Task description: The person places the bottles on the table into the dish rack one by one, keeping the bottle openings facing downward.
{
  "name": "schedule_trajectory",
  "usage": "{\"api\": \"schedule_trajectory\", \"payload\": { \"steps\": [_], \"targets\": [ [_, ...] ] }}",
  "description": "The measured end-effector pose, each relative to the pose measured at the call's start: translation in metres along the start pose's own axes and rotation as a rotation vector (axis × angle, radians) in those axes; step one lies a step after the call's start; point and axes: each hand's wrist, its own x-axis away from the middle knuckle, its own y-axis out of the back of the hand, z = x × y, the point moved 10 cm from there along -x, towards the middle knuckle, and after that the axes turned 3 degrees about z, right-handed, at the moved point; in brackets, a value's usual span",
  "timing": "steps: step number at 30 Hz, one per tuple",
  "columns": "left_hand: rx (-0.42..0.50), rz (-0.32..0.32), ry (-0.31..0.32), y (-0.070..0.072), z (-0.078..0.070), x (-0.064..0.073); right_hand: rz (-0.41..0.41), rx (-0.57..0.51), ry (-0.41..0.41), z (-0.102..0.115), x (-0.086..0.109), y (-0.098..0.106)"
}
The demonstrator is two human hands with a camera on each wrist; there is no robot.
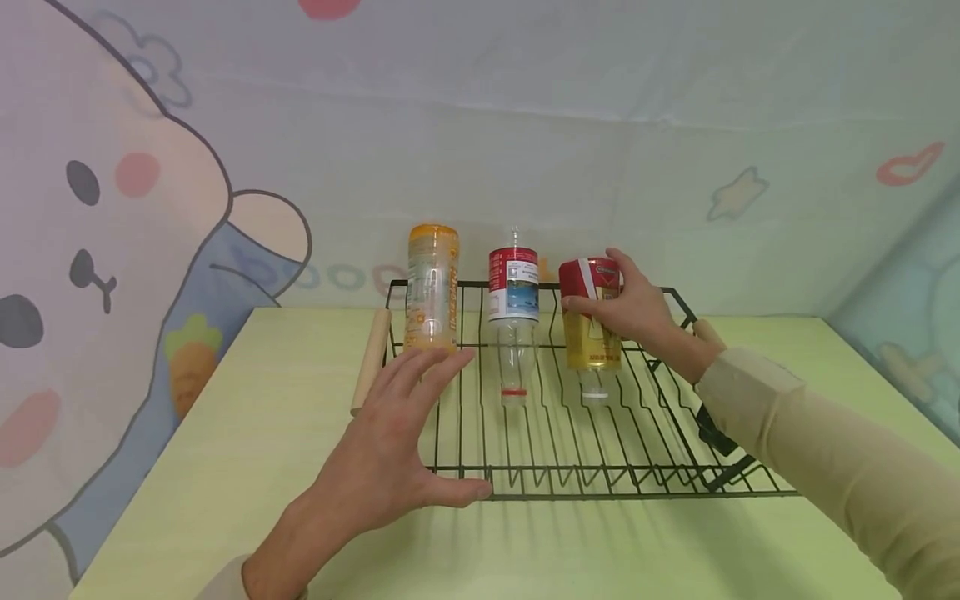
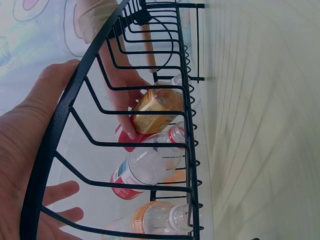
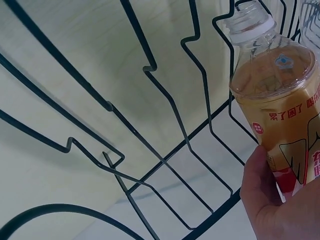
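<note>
My right hand (image 1: 639,310) grips a red and gold plastic bottle (image 1: 592,346), which stands neck down in a black wire rack (image 1: 570,497). In the right wrist view, the thumb presses against the label of this bottle (image 3: 280,112), and its uncapped neck points at the wires. Left of it, a clear bottle with a red and white label (image 1: 513,287) also stands neck down. A clear bottle with orange print (image 1: 431,287) leans at the rack's left end. My left hand (image 1: 382,446) spreads its fingers around the rack's front left corner, thumb at the front rim, holding nothing.
Wooden handles (image 1: 372,360) sit on both ends of the rack. At its right end is a black holder (image 1: 716,432), partly behind the right sleeve (image 1: 817,442). The pale green table (image 1: 255,450) meets a cloth backdrop (image 1: 637,150) with cartoon figures close behind the rack.
</note>
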Motion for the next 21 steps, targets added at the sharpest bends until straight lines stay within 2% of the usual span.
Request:
{"api": "schedule_trajectory", "payload": {
  "steps": [6,9,17,21],
  "targets": [
    [0.008,0.006,0.009,0.002,0.000,0.001,0.002,0.029,-0.017,-0.001,0.001,0.002],
    [0.009,0.012,0.005,0.001,-0.004,-0.001,-0.017,0.033,-0.018,-0.004,0.004,0.009],
    [-0.003,0.022,0.024,0.001,-0.005,-0.002,-0.099,0.089,0.110,0.012,0.023,0.042],
    [0.002,0.023,0.044,-0.001,0.000,0.000,-0.106,0.084,0.129,0.012,0.032,0.055]
  ]
}}
